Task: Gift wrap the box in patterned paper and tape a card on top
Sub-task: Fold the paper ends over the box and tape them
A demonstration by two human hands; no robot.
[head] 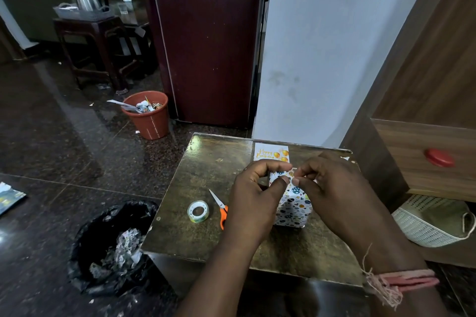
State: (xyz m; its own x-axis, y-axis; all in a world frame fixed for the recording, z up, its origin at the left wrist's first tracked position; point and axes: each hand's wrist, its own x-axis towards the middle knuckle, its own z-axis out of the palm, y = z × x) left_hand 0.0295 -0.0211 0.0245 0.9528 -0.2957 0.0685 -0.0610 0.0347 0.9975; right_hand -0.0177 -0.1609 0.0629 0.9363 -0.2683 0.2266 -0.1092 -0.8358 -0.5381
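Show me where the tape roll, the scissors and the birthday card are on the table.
tape roll [198,211]: head view, on its near rim.
scissors [223,213]: head view, on the orange handle.
birthday card [270,151]: head view, on the printed face beyond the hands.

A terracotta bin [148,117] and a black-lined bin [113,247] of scraps stand on the floor.

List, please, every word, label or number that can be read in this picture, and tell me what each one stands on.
"Happy Birthday", in gold script on the white card lying at the far edge of the table, behind the wrapped box.
The wrapping paper shows only patterned shapes, no words.
The tape roll and the scissors show no readable marking.
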